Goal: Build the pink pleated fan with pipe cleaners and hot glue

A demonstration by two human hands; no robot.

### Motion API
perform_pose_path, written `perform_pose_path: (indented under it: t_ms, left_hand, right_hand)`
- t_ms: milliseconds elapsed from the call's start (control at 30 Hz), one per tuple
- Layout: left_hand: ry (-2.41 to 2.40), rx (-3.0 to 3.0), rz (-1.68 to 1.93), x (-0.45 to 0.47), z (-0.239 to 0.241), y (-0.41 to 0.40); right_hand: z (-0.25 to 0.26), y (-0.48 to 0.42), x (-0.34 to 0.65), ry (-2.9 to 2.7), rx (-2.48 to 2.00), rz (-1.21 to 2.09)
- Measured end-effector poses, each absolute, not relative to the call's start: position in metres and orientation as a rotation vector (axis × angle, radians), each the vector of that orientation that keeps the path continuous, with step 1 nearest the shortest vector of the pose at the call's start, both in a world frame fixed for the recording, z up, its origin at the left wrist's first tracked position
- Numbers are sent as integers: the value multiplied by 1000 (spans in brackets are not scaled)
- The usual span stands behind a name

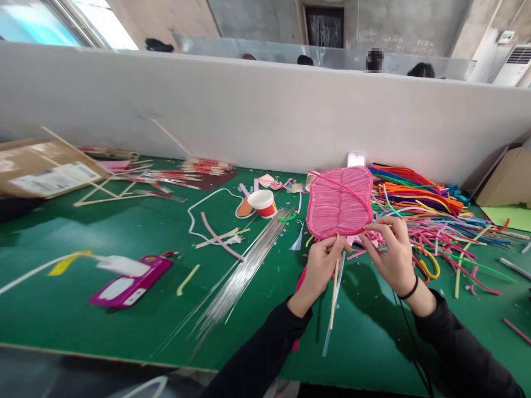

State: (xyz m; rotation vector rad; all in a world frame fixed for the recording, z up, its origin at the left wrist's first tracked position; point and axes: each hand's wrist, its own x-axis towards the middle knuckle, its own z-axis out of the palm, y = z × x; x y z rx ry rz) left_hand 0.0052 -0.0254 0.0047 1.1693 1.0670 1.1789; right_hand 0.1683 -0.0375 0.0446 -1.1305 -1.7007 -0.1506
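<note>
A pink fan-shaped piece (339, 202) made of pink pipe cleaners, with a darker pink rim, is held upright above the green table (103, 249). My left hand (321, 265) is closed on its lower left edge, where a thin wooden stick (334, 298) hangs down from it. My right hand (392, 251) pinches the lower right edge of the same piece. A clear thin rod lies beside the stick below the hands.
A heap of coloured pipe cleaners (431, 210) lies at the right. A bundle of thin metal wires (244, 265), a red and white paper cup (264, 203), a magenta packet (130, 282) and a cardboard box (41, 166) sit to the left. A white partition (249, 110) runs behind.
</note>
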Motion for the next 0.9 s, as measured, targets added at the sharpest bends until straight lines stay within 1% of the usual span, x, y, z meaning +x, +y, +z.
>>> perform_pose_path:
  t_ms: [67,367,700,900]
  left_hand:
    - [1039,1150,1168,6,6,-26]
    - [1026,1182,1175,6,3,-28]
    - [1047,1170,1220,6,1,-28]
    - [1120,1285,1217,7,9,-32]
  right_hand:
    - [44,-38,167,-1709,-1129,-203]
    - [43,-41,164,-1730,-1080,-160]
    - [45,-41,166,-1706,-1058,-333]
    - [41,-39,166,-1727,-1078,-309]
